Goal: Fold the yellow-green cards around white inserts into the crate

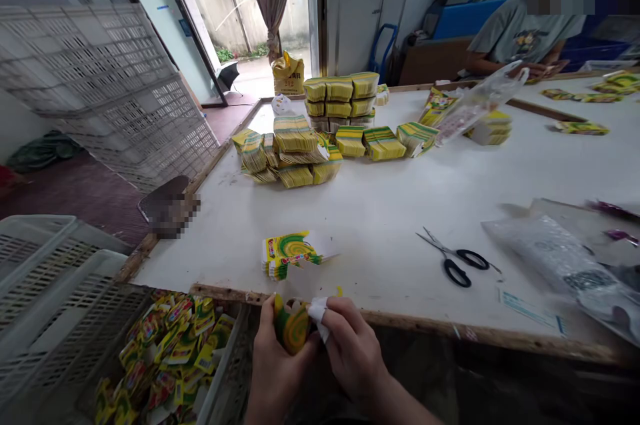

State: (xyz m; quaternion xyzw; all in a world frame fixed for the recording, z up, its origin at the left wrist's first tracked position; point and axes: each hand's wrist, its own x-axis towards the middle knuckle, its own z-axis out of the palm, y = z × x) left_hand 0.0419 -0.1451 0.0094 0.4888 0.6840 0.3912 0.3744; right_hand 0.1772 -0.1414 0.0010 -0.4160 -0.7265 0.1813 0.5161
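My left hand (270,361) is closed round a yellow-and-green printed card pack (293,326), just below the near edge of the white table (380,211). My right hand (350,345) pinches a small white piece (319,310) against that same pack. A short stack of the same flat cards (290,253) lies on the table just ahead of my hands. Black-handled scissors (453,257) rest to the right of it.
A white plastic crate (165,351) at lower left holds several finished yellow packs. Bundled card stacks (320,131) fill the table's far side. Clear plastic bags (565,258) lie at right. Another person in a grey shirt (520,35) sits at the far right. Empty crates (105,78) lean at left.
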